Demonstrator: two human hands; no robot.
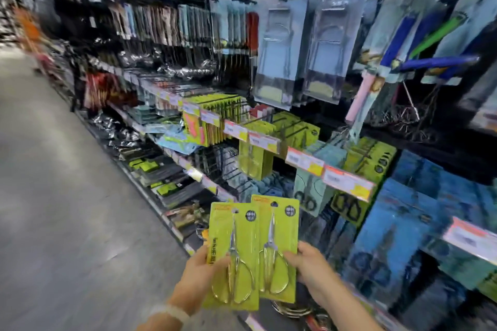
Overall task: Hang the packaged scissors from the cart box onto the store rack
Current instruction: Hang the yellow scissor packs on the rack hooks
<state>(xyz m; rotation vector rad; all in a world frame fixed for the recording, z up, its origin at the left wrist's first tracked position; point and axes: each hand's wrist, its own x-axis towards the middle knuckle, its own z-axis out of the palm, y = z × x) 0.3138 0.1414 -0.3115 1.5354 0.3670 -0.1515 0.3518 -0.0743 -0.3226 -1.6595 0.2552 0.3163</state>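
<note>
Two packaged scissors on lime-green cards are held upright at the bottom centre. My left hand grips the left pack by its lower left edge. My right hand grips the right pack by its lower right side. The right pack sits slightly higher and overlaps the left one. The store rack stands ahead and to the right, with matching green scissor packs hanging from a peg under the price rail. The cart box is out of view.
Pegs full of packaged kitchen tools fill the rack from top to bottom. Orange and white price tags run along the shelf rails. A grey aisle floor stretches away on the left. The picture is blurred by motion.
</note>
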